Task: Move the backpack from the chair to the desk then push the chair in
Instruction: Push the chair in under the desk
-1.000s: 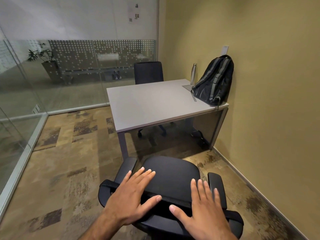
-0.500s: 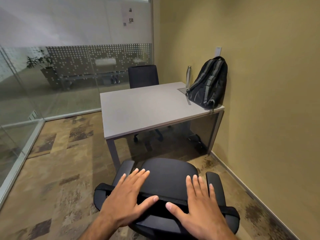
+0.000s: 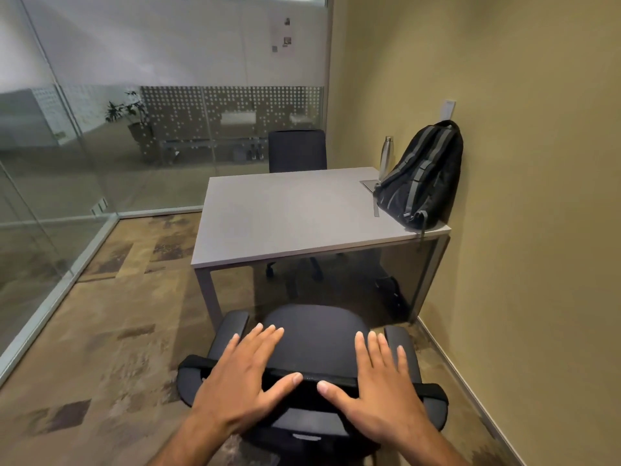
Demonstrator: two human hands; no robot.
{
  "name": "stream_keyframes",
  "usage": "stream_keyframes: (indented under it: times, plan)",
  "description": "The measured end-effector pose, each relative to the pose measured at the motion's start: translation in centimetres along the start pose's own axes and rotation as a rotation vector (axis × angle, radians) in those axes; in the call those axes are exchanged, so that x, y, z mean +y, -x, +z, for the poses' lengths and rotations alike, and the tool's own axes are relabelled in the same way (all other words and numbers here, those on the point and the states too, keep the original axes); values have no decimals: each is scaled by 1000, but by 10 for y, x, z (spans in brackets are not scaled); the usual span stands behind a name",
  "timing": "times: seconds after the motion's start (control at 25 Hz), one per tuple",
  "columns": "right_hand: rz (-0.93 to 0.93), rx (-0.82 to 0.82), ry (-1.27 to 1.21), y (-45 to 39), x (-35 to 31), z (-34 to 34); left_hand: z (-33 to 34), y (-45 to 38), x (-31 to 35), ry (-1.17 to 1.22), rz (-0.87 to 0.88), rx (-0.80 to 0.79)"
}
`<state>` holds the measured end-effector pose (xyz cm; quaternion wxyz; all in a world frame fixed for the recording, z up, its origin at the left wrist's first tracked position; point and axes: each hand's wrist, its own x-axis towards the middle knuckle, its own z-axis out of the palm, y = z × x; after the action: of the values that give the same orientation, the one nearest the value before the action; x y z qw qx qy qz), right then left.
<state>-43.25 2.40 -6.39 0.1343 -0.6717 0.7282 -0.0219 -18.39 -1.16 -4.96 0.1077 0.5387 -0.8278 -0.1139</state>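
A black backpack [image 3: 420, 176] with grey stripes stands upright on the grey desk [image 3: 285, 213], at its far right corner, leaning on the yellow wall. The black office chair [image 3: 312, 331] stands right in front of me, its seat empty, with the seat's front just short of the desk's near edge. My left hand [image 3: 242, 381] and my right hand [image 3: 379, 388] lie flat on top of the backrest. Their fingers are spread and point toward the desk, and the thumbs rest along the backrest's near edge.
A steel bottle [image 3: 386, 156] stands on the desk behind the backpack. A second black chair [image 3: 297, 151] sits at the desk's far side. A glass partition [image 3: 67, 163] runs along the left, the yellow wall [image 3: 537, 230] along the right. The floor is patterned carpet.
The chair, with both hands on its backrest, has rolled a little toward the desk, and my view has shifted with it. The backpack has not moved.
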Motion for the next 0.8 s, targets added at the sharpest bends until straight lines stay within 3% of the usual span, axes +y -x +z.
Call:
stream_keyframes:
  times: [0.36, 0.8]
  plan:
    - [-142, -26, 33, -71, 97, -36, 32, -77, 74, -36, -164, 1]
    - [-311, -21, 83, -133, 181, -76, 64, -146, 142, -41, -231, -24]
